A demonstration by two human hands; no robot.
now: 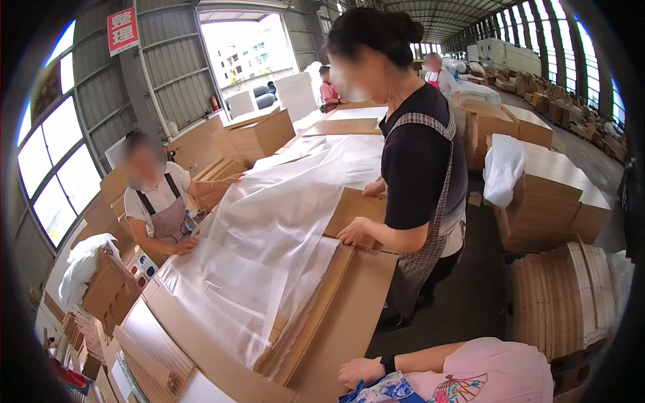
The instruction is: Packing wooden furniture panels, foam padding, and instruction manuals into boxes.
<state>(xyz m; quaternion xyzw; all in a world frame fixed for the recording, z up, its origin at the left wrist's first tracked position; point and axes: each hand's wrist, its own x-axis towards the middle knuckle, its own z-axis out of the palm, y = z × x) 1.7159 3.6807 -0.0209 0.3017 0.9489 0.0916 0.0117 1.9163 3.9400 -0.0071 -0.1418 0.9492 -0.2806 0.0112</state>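
My right hand [361,371], with a dark band on its wrist, comes in at the lower edge from a pink sleeve. Its fingers look curled inward beside the near edge of a brown cardboard sheet [336,322]; whatever they may hold is hidden. My left hand is out of view. Ahead lies a stack of brown boards [316,312], largely draped with a translucent white foam sheet [269,208]. One co-worker in a checked apron [430,134] has both hands at a brown panel [356,218] on the stack. Another co-worker's hands touch the foam's left side.
Stacked cardboard and boards [544,191] stand on the right, with a pile of slatted wooden pieces [561,299] nearer. Loose panels [154,342] lean at the lower left, below a foam-topped box [101,282]. Further back, large cartons [255,138] and other people are visible.
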